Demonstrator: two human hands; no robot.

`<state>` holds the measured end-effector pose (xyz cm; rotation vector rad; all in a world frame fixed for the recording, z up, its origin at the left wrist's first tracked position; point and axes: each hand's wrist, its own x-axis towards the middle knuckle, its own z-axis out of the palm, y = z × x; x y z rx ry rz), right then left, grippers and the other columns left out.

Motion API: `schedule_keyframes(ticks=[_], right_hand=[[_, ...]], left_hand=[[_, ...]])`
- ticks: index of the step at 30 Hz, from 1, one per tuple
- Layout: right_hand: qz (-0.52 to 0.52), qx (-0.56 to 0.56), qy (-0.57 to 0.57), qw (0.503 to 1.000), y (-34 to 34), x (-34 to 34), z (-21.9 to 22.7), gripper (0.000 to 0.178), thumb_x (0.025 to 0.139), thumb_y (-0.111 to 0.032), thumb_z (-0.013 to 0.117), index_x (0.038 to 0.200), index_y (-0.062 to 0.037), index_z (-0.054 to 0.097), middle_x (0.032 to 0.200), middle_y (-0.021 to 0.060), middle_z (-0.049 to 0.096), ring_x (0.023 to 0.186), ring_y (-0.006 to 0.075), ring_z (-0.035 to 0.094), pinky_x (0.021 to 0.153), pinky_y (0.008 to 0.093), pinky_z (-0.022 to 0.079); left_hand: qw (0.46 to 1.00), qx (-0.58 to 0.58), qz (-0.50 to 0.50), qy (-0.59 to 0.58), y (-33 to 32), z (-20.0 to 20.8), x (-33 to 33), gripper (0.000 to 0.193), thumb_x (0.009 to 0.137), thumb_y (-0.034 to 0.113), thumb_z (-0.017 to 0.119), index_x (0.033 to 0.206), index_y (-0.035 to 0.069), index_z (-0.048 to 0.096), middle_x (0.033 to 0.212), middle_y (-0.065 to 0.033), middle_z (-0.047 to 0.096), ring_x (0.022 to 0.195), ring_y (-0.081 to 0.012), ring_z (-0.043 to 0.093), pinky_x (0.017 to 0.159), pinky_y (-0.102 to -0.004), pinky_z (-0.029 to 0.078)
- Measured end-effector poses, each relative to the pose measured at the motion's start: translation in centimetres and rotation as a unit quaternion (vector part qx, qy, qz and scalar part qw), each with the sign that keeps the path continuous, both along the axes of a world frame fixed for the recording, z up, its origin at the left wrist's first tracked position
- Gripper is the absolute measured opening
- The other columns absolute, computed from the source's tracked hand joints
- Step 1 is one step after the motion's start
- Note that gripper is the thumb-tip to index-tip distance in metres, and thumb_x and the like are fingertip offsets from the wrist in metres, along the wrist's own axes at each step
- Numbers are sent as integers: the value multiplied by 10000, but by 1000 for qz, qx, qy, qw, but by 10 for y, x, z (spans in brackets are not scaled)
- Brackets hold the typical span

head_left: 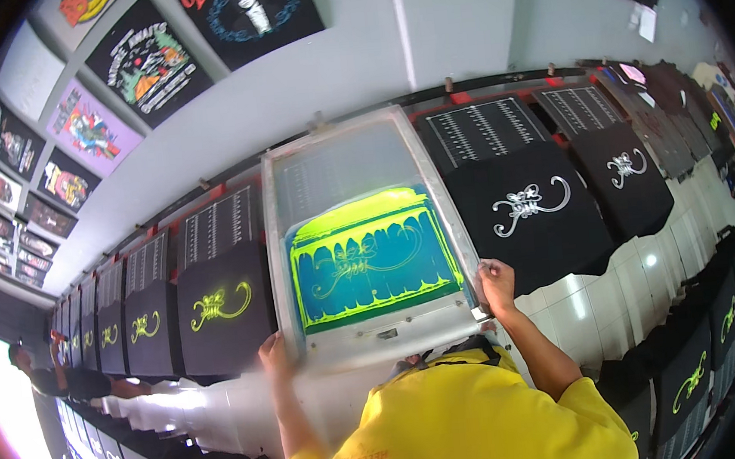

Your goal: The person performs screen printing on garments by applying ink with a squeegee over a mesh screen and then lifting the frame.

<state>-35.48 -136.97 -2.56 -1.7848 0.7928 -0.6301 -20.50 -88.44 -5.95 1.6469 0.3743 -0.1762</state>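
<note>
A metal-framed printing screen (360, 247) with a teal mesh and neon-yellow ink lies flat over a black shirt on the long print table. My left hand (274, 355) grips the frame's near left corner. My right hand (497, 284) grips its near right corner. To the left, a black shirt (218, 308) shows a yellow scorpion-like print. On the right lie black shirts with the same design in white (528, 204), (626, 168).
A row of black shirts with yellow prints (134, 330) runs away along the table to the left. Printed shirts hang on the wall (147, 61). A white tiled floor (647, 268) lies at right, with more printed shirts (690, 377) beyond it. A person (42, 376) stands far left.
</note>
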Motion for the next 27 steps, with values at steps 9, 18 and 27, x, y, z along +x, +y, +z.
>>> schedule_keyframes(ticks=[9,18,27], right_hand=[[4,29,-22,999,-113,-38,71,193,856,-70,639,992,52,702,779,39,671,704,73,570,641,238,460],[-20,-16,-25,999,-305,-130,78,199,821,7,587,967,30,720,787,6,628,747,82,549,678,237,434],[-41,19,-16,999,-384,-173,66,206,819,20,581,991,58,687,782,-9,590,709,59,502,628,220,395]], left_hand=[[998,6,30,-60,-109,4,-63,323,913,171,581,1128,-53,671,958,-64,689,891,-138,603,812,-260,460],[998,-60,-2,-19,-299,25,-135,309,977,192,567,1151,-46,660,1027,-98,689,941,-157,606,873,-287,457],[998,33,-30,-55,-374,20,-160,327,961,214,559,1126,-48,663,951,-105,694,913,-153,615,831,-296,466]])
